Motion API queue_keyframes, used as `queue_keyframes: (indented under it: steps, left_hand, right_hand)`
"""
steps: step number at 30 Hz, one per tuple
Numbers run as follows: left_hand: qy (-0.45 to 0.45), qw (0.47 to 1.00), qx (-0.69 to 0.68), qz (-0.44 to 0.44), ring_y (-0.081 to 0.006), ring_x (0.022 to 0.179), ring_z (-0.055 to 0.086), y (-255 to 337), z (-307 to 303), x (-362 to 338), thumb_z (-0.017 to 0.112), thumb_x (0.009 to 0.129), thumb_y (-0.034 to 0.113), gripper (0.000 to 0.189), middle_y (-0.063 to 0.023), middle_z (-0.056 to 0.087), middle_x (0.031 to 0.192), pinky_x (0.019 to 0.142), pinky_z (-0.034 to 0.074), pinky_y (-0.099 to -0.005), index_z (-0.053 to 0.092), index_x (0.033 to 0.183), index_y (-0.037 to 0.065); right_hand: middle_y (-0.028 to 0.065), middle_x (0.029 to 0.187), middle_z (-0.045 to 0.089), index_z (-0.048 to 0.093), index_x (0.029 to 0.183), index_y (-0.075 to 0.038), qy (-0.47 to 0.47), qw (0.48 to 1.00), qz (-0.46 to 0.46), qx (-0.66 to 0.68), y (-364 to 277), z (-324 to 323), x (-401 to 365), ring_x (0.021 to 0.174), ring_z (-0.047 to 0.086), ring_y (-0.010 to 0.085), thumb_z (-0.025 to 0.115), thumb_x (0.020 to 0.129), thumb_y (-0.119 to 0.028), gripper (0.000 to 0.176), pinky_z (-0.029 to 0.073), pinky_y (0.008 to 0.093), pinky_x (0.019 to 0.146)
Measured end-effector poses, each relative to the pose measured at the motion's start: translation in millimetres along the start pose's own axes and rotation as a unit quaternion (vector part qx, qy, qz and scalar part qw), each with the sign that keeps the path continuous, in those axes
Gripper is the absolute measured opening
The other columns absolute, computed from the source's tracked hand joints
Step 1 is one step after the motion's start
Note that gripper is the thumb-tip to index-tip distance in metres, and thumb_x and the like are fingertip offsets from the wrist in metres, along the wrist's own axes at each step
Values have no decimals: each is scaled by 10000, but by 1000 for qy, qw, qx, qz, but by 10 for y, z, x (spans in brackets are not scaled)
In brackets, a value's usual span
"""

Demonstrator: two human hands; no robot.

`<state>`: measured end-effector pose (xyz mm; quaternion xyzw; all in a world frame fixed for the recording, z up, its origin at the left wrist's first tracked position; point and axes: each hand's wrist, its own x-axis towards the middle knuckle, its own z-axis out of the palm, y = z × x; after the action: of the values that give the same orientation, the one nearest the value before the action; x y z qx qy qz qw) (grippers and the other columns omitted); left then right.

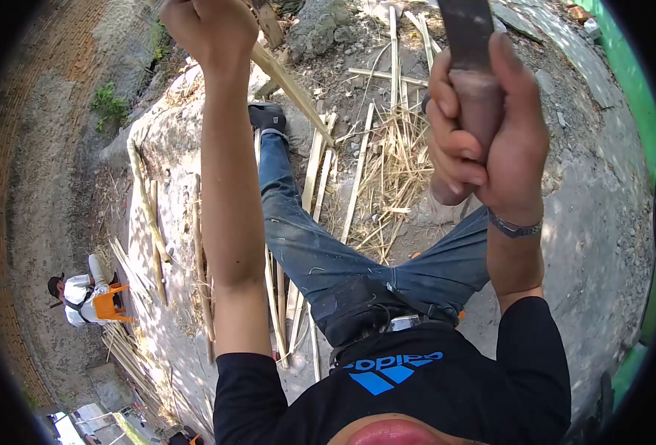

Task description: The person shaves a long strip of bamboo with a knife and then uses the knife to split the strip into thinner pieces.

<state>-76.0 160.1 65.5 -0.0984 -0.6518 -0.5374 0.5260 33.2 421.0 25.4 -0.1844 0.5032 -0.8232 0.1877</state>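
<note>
My right hand (484,141) is wrapped round the wooden handle (476,104) of a broad-bladed knife (467,30). Its dark blade points up and leaves the top of the view. At the upper left, my left hand (217,30) is closed, partly cut off by the frame edge. A split bamboo strip (291,85) slants from that fist down towards the ground between my legs. Under the hands lie a heap of thin bamboo shavings (398,163) and several pale split strips (358,174).
Long bamboo poles (148,204) lie on the ground to the left. A person (83,297) sits on an orange chair (111,304) farther left. A large rock (317,30) stands ahead, and a green barrier (624,74) runs along the right. My legs (306,222) are spread.
</note>
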Motion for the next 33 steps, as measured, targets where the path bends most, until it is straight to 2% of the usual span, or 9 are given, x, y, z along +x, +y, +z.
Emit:
queue_keyframes:
  steps: [2, 4, 8, 11, 14, 18, 22, 29, 33]
  left_hand:
    - [13, 1000, -13, -6, -73, 386, 314, -76, 19, -14, 416, 1005, 673, 681, 53, 311, 471, 389, 219, -271, 361, 550, 169]
    - [-16, 1000, 3, -3, -74, 390, 305, -51, 59, 40, 405, 1009, 671, 693, 56, 296, 465, 397, 206, -275, 344, 534, 171]
    - [9, 997, 58, 45, -67, 400, 294, -57, 137, -57, 405, 1022, 645, 664, 59, 289, 481, 399, 201, -276, 336, 558, 176]
    - [-67, 988, -105, -96, -66, 407, 268, -94, 7, -27, 411, 1009, 666, 624, 70, 275, 515, 394, 189, -275, 333, 618, 186]
    - [-79, 988, -95, -98, -64, 411, 249, -19, -41, -60, 427, 979, 708, 621, 74, 278, 531, 391, 169, -272, 332, 639, 198]
    - [-43, 983, -135, -113, -58, 413, 234, 35, -86, -13, 449, 961, 726, 636, 82, 252, 525, 395, 160, -265, 316, 622, 205]
    - [-36, 992, -88, -80, -56, 407, 233, 50, -142, -1, 467, 948, 736, 640, 88, 235, 509, 392, 168, -268, 320, 616, 209]
    - [-97, 993, -21, -60, -119, 476, 208, 50, -250, 17, 225, 935, 803, 757, 4, 265, 580, 450, 191, -311, 293, 665, 99]
    - [-75, 991, -69, -84, -123, 486, 209, -102, -396, 232, 293, 934, 797, 746, 5, 266, 599, 454, 196, -310, 310, 699, 89]
  right_hand:
    - [2, 527, 443, 391, 841, -94, -125, 977, -123, 119, -111, -3, 164, 335, 374, 64, 289, 1017, -670, 611, 362, 235, 334]
    - [-12, 503, 408, 502, 794, -64, 92, 987, -124, 46, 169, 162, 217, 357, 381, 70, 380, 962, -731, 698, 339, 252, 335]
    - [-30, 520, 393, 426, 670, -124, -21, 959, 270, -86, 2029, -500, 81, 374, 357, 65, 418, 1034, -598, 597, 321, 251, 343]
    - [-40, 529, 359, 428, 717, -110, -12, 968, 244, -64, 2002, -709, 85, 389, 323, 53, 438, 1027, -598, 579, 285, 234, 346]
    - [-105, 528, 351, 445, 797, -128, -120, 780, 428, 440, 1157, -437, -44, 344, 297, 8, 386, 1024, -620, 545, 282, 223, 328]
    - [-39, 495, 350, 495, 790, -78, -105, 985, 112, 74, 293, -185, -67, 321, 310, 44, 415, 960, -725, 673, 306, 228, 300]
    - [-21, 498, 380, 441, 817, -86, 42, 990, -128, -32, -9, 161, 48, 319, 347, 69, 327, 969, -754, 694, 352, 238, 326]
    - [-7, 525, 436, 407, 649, -134, 6, 946, 254, -201, 3022, -760, 10, 368, 421, 92, 450, 998, -653, 627, 395, 273, 364]
    - [-74, 531, 375, 443, 763, -124, -20, 895, 417, 155, 1754, -287, 172, 367, 329, 30, 448, 974, -687, 601, 293, 216, 343]
